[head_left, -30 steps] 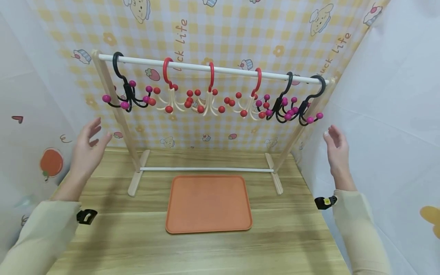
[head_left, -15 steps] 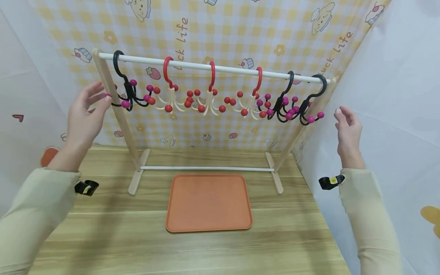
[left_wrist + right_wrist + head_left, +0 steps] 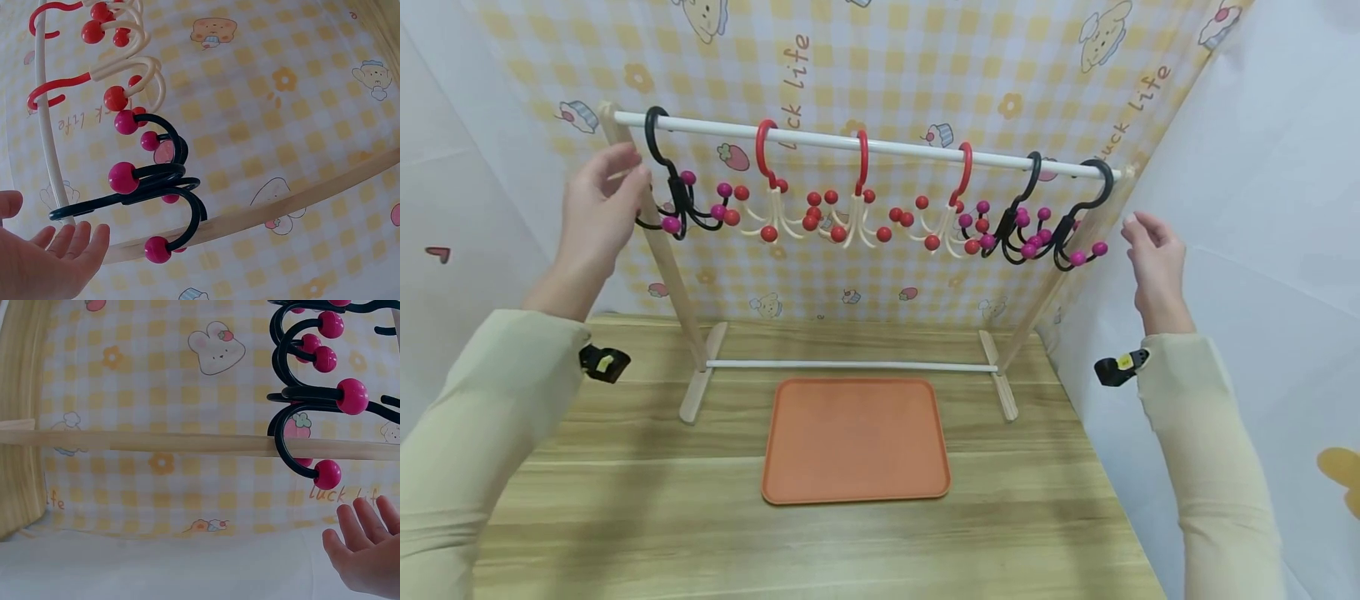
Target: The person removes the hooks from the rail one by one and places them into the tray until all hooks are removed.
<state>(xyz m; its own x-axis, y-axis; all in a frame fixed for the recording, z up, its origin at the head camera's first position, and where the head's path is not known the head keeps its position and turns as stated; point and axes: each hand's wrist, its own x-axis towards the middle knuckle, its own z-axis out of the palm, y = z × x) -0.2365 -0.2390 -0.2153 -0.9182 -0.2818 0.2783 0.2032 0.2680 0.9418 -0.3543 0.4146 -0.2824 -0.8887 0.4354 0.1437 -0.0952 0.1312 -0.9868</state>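
Overhead, so to speak, a yellow checked backdrop [image 3: 880, 75] printed with cartoon animals and the words "luck life" closes the back of the space, with white sheeting [image 3: 1262, 208] on the right and more pale sheeting on the left. Below it lies a wooden table [image 3: 625, 517] with light plank grain, and on the table stands a wooden rack [image 3: 662, 267]: two slanted uprights on flat feet, a thin white bar low between them, and a white rail [image 3: 880, 148] across the top whose long axis runs left to right, dipping slightly toward the right end. An orange tray [image 3: 856, 442] lies flat in front of the rack, its longer side front to back. Six hooks hang side by side along the rail, each with its loop over the rail and its curved, ball-tipped prongs pointing down and outward: three red-and-cream hooks [image 3: 857, 200] in the middle, two black ones at the right and one at the left. The left hand [image 3: 598, 212] is raised beside the left upright, fingers loosely spread and holding nothing, its fingertips just beside the leftmost black hook [image 3: 673, 196]; whether they touch it cannot be told. The right hand [image 3: 1153, 254] is lifted near the right end, fingers relaxed and empty, close to the rightmost black hook [image 3: 1078, 225] but apart from it.
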